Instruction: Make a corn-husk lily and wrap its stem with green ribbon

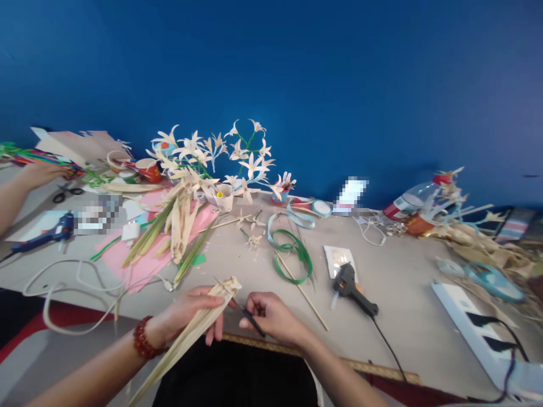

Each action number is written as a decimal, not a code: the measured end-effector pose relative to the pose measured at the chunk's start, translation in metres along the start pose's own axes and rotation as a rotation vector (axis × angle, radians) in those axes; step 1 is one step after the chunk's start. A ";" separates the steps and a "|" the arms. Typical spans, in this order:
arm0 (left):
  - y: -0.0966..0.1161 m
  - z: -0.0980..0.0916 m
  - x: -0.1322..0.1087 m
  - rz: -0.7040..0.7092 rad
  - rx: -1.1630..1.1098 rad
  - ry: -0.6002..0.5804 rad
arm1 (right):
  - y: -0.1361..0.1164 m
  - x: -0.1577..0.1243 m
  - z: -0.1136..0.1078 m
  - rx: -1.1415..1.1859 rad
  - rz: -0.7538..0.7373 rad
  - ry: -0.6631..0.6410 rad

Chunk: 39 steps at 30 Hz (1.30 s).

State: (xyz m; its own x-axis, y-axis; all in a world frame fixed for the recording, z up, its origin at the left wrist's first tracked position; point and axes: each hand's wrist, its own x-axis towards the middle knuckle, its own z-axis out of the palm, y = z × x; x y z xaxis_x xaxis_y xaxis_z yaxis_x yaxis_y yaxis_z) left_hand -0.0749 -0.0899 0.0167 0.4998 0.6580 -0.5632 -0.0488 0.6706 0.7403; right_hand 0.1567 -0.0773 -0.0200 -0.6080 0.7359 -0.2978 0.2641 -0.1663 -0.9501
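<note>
A pale dried corn husk (pixel 186 342) runs slantwise up from the lower edge, its rough brownish butt end uppermost. My left hand (pixel 190 308), with a red bead bracelet on the wrist, grips it near that end, thumb on top. In my right hand (pixel 271 316) is a slim dark tool that looks like scissors (pixel 253 322); fingers hide part of it. Its thin tip reaches to the husk, close to my left fingertips. Beyond my hands lie more husks (pixel 182 226), partly green, and a bunch of cream husk flowers (pixel 207 152) in a white cup.
A black glue gun (pixel 352 285) with a cord lies right, near a white power strip (pixel 466 333). Green ribbon (pixel 309 265) and a thin stick (pixel 314 308) lie mid-table. At left, another person's hand (pixel 46 172), a blue glue gun (pixel 51 234) and white cable (pixel 46 299).
</note>
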 end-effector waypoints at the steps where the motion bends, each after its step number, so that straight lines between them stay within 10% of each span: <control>1: -0.004 -0.002 -0.004 0.004 -0.004 0.015 | -0.001 0.002 0.002 -0.039 -0.006 -0.010; 11: -0.073 -0.037 -0.051 -0.028 -0.058 0.284 | -0.021 0.021 0.045 -0.422 -0.020 -0.208; 25: -0.103 -0.030 -0.067 -0.039 -0.009 0.277 | -0.021 0.031 0.054 -0.561 -0.184 -0.322; 30: -0.052 -0.032 -0.060 0.121 0.292 0.152 | -0.021 0.005 0.012 -0.316 -0.117 -0.027; 34: -0.003 -0.042 -0.033 0.479 0.636 0.470 | -0.011 -0.038 -0.039 -0.200 -0.106 0.325; 39: 0.014 -0.052 0.009 0.495 0.833 0.463 | 0.019 -0.121 -0.106 -0.380 -0.020 0.911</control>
State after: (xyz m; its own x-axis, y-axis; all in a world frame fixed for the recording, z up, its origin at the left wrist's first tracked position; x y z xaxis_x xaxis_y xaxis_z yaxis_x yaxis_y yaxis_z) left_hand -0.1166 -0.0571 0.0027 0.2014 0.9756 -0.0871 0.5364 -0.0354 0.8432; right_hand 0.3149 -0.1000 0.0077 0.1518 0.9868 0.0557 0.5801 -0.0433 -0.8134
